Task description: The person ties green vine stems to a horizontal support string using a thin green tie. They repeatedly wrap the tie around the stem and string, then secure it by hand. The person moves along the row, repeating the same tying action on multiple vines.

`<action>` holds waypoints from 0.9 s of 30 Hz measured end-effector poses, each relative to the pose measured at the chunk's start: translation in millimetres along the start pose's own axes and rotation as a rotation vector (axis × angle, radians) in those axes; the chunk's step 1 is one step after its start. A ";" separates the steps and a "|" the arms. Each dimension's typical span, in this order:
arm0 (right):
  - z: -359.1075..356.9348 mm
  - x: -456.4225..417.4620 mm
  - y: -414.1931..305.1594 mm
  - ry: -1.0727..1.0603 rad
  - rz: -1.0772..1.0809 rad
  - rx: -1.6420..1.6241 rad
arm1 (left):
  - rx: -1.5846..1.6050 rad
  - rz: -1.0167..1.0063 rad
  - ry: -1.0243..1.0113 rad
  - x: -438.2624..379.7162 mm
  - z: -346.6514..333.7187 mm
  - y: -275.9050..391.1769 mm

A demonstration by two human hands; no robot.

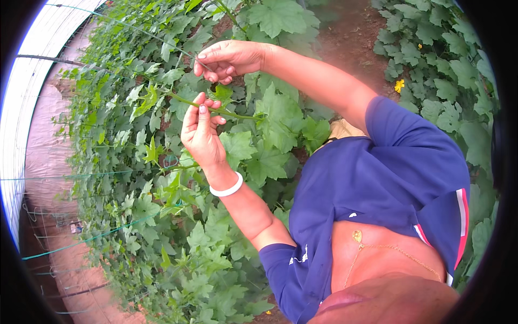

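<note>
My left hand [203,135], with a white bangle [226,185] at its wrist, pinches a green vine stem [238,116] between thumb and fingers. The stem's leafy tip [147,101] extends left past the fingers, and broad lobed leaves [279,117] lie at its other side. Just above, my right hand [228,62] has a thin green twine [156,35] between thumb and fingertips. From there the twine runs taut to the upper left. A small gap separates the two hands. The twine's end near the right fingers is hard to make out.
Dense gourd-like vines [133,210] fill the left and centre. More strings [101,233] cross them. Brown soil [356,44] separates them from another leafy row [445,60] with yellow flowers [399,86]. A pale wall [50,133] and bright white sheeting [36,73] stand at far left.
</note>
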State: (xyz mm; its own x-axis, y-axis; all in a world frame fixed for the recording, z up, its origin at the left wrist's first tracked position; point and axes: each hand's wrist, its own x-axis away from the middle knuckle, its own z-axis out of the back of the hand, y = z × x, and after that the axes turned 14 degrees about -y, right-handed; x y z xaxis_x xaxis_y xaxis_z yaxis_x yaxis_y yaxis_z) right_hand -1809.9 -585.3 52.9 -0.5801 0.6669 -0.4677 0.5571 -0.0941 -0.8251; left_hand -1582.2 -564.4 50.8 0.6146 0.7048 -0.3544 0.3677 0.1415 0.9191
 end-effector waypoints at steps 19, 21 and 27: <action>37.6 59.4 39.0 0.335 -0.418 0.590 | -0.165 -0.083 0.169 -48.3 -21.7 -55.2; 49.8 55.9 28.5 0.455 -0.233 0.306 | -0.103 -0.055 0.185 -52.7 -23.7 -58.1; 45.4 31.3 -14.4 0.262 -0.133 0.339 | 0.040 0.164 0.083 -76.6 -35.3 -48.8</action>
State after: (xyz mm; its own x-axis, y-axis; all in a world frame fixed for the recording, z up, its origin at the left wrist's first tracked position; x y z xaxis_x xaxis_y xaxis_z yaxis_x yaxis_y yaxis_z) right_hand -1863.1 -596.5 35.7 -0.4390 0.8502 -0.2905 0.2365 -0.2026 -0.9503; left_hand -1671.9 -600.7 39.1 0.6093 0.7714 -0.1836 0.2960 -0.0065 0.9552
